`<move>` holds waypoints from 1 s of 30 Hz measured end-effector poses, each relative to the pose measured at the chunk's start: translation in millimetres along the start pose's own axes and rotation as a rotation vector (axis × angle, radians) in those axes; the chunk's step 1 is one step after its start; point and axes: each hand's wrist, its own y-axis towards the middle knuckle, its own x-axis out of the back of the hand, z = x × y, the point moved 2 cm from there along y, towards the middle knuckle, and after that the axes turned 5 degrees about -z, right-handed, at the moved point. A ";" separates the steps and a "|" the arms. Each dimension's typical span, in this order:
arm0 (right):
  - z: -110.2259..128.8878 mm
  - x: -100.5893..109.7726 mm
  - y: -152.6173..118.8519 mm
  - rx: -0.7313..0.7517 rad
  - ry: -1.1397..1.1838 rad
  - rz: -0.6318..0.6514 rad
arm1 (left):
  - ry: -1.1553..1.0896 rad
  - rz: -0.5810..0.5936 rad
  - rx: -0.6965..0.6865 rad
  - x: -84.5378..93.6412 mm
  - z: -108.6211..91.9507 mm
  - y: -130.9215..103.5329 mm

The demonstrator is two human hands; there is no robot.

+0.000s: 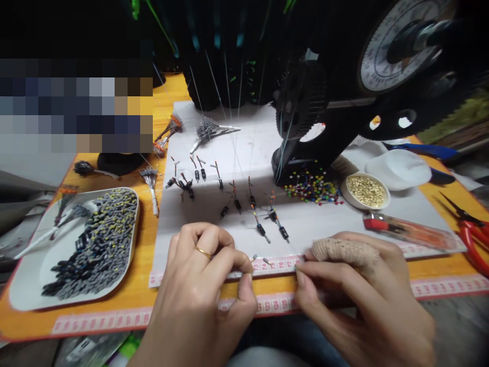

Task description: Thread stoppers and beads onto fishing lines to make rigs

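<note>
My left hand (206, 280), with a ring on one finger, pinches at the near edge of the white board; whatever is between its fingertips is too small to name. My right hand (355, 290), one finger wrapped in beige tape (340, 252), also has thumb and fingertip together, apparently at a thin line that I cannot make out fully. Between the hands runs a pink-numbered measuring tape (280, 266) with a small metal piece (267, 261) on it. Beyond lie small black pieces with orange-tipped stems (261, 229), near thin threads coming down from above.
At left stands a white tray (135, 224) of grey and black pieces. Right of centre are a black geared machine (301, 102), coloured pins (315, 188), a bowl of gold bits (367, 191), a cutter (412, 232) and red-handled scissors (471, 244). Wire bundles (208, 130) lie behind.
</note>
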 end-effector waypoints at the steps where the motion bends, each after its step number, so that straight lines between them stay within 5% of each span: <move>1: -0.4 -0.1 0.2 0.006 -0.003 -0.001 | -0.006 -0.017 0.012 -0.4 -0.7 -0.2; 22: -0.9 4.2 -2.8 0.053 -0.066 0.001 | 0.028 -0.099 -0.025 0.6 -4.2 -4.1; 26: 11.7 13.9 -6.4 -0.127 0.261 -0.010 | 0.032 -0.278 -0.051 0.1 -20.5 -23.8; 30: 22.9 6.9 -18.9 -0.623 0.855 0.094 | -0.148 -0.259 -0.033 -11.9 -32.0 -48.8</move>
